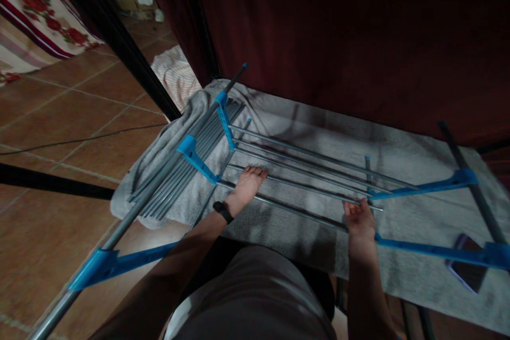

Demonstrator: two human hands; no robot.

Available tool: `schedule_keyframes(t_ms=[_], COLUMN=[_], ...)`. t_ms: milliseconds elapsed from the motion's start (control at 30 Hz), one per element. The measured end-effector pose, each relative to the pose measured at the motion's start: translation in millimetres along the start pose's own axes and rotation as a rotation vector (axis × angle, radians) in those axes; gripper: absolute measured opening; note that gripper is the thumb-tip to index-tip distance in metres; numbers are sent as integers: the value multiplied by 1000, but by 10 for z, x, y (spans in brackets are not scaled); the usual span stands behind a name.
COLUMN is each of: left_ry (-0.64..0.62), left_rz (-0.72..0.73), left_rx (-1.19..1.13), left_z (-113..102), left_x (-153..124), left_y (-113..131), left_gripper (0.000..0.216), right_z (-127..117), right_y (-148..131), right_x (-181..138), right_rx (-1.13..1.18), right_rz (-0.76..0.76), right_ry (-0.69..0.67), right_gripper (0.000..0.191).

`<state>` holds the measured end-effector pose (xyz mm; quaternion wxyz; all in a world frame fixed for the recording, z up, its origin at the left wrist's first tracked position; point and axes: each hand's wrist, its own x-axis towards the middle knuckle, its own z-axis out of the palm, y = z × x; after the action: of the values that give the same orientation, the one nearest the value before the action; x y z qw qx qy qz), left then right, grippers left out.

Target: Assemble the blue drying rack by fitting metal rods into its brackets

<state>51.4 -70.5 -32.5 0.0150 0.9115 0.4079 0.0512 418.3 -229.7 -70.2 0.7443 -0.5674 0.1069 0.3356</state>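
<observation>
A thin metal rod (306,186) lies crosswise in a rack frame of grey tubes and blue plastic brackets. My left hand (250,181), with a black band on the wrist, has its fingers curled over the rod near its left end. My right hand (359,218) holds the same rod near its right end, beside the right blue bracket (422,188). Several other rods run alongside, between that bracket and the left blue bracket (226,121). Part of the front tube (298,212) passes behind my hands.
A bundle of loose rods (191,162) lies at left on the grey blanket (314,244). A phone (468,263) rests at right, partly under a blue bracket. A dark red curtain (338,37) hangs behind; black poles (119,37) stand at left above the tiled floor (79,111).
</observation>
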Motion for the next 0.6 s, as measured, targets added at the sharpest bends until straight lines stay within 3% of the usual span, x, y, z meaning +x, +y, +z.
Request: schedule_keyframes(t_ms=[600], left_ry=[-14], left_rz=[12], left_rx=[-37], left_z=[-47], left_x=[3], left_y=[3], left_gripper=[22], right_z=[51], right_y=[-32], right_x=[-86], right_rx=[-30], right_rz=[-15], right_ry=[5], right_gripper=[22])
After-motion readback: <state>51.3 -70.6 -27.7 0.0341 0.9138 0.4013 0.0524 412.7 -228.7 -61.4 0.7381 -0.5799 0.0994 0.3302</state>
